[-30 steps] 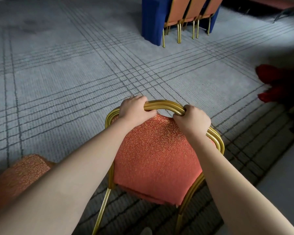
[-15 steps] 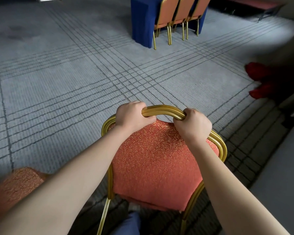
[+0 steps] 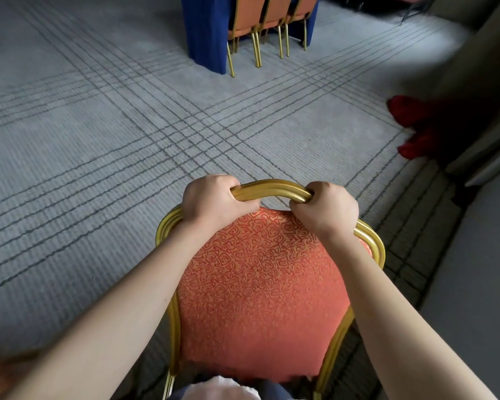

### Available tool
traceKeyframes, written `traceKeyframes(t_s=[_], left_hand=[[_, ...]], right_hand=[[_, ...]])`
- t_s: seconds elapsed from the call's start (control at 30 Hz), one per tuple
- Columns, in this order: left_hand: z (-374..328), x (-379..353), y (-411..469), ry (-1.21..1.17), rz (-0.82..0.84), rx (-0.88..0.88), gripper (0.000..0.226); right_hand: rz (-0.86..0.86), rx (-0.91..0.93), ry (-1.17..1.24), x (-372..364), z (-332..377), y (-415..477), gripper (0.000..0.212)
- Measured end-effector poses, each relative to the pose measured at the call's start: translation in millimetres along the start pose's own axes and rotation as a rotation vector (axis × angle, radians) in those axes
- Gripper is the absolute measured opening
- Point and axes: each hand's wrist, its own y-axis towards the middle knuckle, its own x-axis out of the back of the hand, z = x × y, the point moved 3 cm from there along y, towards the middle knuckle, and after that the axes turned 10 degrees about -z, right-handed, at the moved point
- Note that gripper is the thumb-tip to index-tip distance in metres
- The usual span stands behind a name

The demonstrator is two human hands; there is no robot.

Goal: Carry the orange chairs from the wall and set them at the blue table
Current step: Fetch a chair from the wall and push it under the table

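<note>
Both hands, the left hand [image 3: 214,202] and the right hand [image 3: 325,210], have their fingers curled tight around the gold top rail of an orange chair [image 3: 260,290] directly before the person, over grey lined carpet [image 3: 98,168], well short of the blue table [image 3: 205,33] where three more chairs [image 3: 267,15] stand.
</note>
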Motion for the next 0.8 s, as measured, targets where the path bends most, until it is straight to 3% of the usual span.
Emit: traceKeyframes(t_s=[0.4,0.8], left_hand=[[-53.3,-44.2,207.7,-0.029,-0.111,-0.182,0.050],[-128.7,-170.7,535.3,-0.082,-0.262,-0.226,0.050]], right_hand=[[-0.181,-0.015,0.007,-3.6,-14.3,197.6,0.032],[-0.341,0.112,0.040,-59.4,-54.5,554.9,0.026]])
